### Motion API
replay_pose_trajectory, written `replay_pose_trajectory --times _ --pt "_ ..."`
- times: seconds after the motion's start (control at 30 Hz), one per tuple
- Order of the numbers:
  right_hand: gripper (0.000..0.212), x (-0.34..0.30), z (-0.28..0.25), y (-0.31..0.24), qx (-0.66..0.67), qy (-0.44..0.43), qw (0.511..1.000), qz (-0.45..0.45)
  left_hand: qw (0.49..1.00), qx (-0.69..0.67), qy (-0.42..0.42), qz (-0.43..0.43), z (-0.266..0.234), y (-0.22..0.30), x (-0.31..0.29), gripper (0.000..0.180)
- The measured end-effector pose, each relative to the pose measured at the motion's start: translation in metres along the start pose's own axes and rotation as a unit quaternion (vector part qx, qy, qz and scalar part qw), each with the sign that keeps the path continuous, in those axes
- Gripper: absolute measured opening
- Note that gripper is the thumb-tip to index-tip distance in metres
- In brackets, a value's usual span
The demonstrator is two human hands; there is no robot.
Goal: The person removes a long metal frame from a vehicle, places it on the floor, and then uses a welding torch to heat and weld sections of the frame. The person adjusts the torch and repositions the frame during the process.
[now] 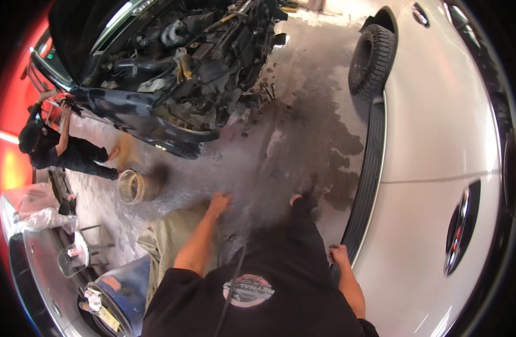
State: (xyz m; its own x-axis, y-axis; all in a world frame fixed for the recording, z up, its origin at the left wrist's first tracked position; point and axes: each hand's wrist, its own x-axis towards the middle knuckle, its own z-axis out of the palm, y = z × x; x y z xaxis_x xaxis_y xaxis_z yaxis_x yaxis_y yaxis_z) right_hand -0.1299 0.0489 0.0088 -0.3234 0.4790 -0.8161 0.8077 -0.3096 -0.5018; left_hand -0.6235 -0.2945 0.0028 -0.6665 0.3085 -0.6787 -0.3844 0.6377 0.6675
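My left hand (221,202) is held out over the floor in front of me, its fingers curled in and no object showing in them. The green-brown cover cloth (182,236) hangs beside my left forearm. Low at my right side is my right hand (339,254), its fingers also bent inward, with nothing visible in it. It is nearest to the black running board (370,168) of the light-coloured vehicle (432,135). Whether it touches the board I cannot tell.
A dark vehicle with an exposed engine bay (185,62) stands ahead on the left. Another person (61,140) works at its side near a bucket (133,187). A blue drum (120,292) and a stool (87,247) are at left. Dark wet patches (336,151) mark the floor.
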Motion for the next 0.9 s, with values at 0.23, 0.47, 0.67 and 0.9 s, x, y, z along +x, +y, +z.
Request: replay_pose_trajectory --times 0.23,0.47,0.67,0.9 --pt "0.019 0.177 -0.106 -0.212 -0.097 0.019 0.988 -0.115 0.995 -0.065 -0.002 -0.076 0.061 0.119 0.060 0.032" --pt "0.026 0.289 -0.159 -0.476 -0.175 0.019 0.961 -0.212 0.994 -0.036 0.040 -0.097 0.104 0.169 0.114 0.029" --pt "0.028 0.360 -0.123 -0.605 -0.096 -0.035 0.984 -0.148 0.992 -0.040 0.025 -0.114 0.099 0.202 0.243 0.029" --pt "0.031 0.402 -0.105 -0.712 0.017 -0.118 0.991 -0.056 0.998 0.043 -0.035 -0.043 0.086 0.371 0.421 0.029"
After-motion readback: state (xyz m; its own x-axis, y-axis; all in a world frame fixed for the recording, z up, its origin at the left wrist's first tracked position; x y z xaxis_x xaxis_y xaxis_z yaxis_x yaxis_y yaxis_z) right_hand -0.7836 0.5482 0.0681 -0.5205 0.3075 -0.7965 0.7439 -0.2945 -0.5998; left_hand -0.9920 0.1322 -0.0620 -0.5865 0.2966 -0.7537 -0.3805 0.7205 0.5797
